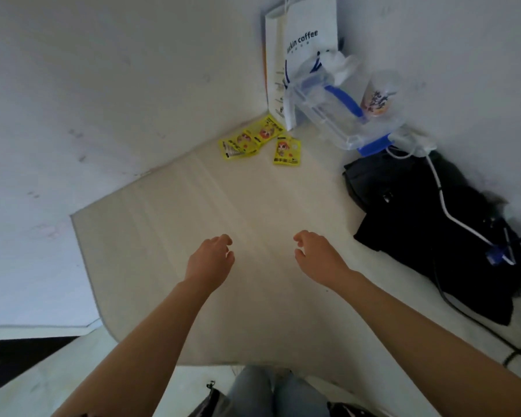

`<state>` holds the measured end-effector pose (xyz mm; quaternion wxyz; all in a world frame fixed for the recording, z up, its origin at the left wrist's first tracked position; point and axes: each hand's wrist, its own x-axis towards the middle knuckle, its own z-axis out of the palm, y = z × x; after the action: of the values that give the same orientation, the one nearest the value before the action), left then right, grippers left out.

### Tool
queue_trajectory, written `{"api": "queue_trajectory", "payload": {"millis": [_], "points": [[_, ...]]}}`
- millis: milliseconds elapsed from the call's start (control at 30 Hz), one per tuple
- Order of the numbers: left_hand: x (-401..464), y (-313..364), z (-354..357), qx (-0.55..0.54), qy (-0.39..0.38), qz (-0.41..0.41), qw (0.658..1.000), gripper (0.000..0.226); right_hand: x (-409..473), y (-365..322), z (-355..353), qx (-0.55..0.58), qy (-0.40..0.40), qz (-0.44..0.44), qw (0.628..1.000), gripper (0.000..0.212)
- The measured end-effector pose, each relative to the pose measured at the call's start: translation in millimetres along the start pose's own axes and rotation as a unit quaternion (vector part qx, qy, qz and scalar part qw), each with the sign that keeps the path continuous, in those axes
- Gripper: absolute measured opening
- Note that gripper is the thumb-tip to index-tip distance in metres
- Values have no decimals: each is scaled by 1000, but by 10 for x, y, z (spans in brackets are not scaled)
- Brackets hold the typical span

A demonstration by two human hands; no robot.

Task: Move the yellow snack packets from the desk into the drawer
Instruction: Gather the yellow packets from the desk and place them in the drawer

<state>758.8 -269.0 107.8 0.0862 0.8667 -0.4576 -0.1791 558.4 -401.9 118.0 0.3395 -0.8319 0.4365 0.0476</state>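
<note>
1. Left hand (208, 260): over the near middle of the desk (169, 236), fingers loosely curled and slightly apart, holding nothing
2. Right hand (318, 255): level with the left hand and a little apart from it, fingers likewise loosely curled, thumb apart from them, holding nothing
3. Yellow snack packets (253, 139): lying flat in the far corner of the desk, close along the left wall, well apart from both hands; two overlapping in a row by the wall, a third (287, 150) just beside them toward the desk's middle, printed side up
4. White paper bag (301, 55): upright in the far corner, just behind the packets, "coffee" legible on its face
5. Clear plastic box (343, 115): tilted against the back wall beside the paper bag, blue handle and blue clasp visible, crumpled clear plastic on top
6. Printed cup (379, 94): beyond the plastic box near the back wall; whether touching the box cannot be told
7. Black bag (418, 212): along the right edge of the desk, white cable (445, 206) trailing over it
8. Drawer: out of sight
9. Pale trousers (268, 392): at the near edge, below the desk
</note>
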Motion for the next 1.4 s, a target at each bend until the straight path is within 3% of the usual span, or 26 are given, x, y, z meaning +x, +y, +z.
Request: {"api": "queue_trajectory", "payload": {"millis": [200,567,700,900,1033,1233,1400], "points": [[693,7,-208,25,-16,12,999,29,718,-99,-245,-13,-26,8,1000,37],[2115,78,-437,35,-38,45,998,30,2029,-281,-745,-11,3,50,999,37],[2614,92,-457,23,-14,40,999,30,2492,-310,-827,-33,5,88,996,38],[3245,153,-420,29,46,29,998,31,2955,-342,-720,-113,76,185,973,53],[3510,198,-326,23,54,28,998,36,3180,-325,-654,-153,76,226,959,62],[3626,135,-201,-6,5,7,1000,54,3264,-319,-550,-196,101,180,959,67],[3479,84,-225,-18,-20,6,1000,59,3208,-386,-529,-92,88,188,974,85]]}}
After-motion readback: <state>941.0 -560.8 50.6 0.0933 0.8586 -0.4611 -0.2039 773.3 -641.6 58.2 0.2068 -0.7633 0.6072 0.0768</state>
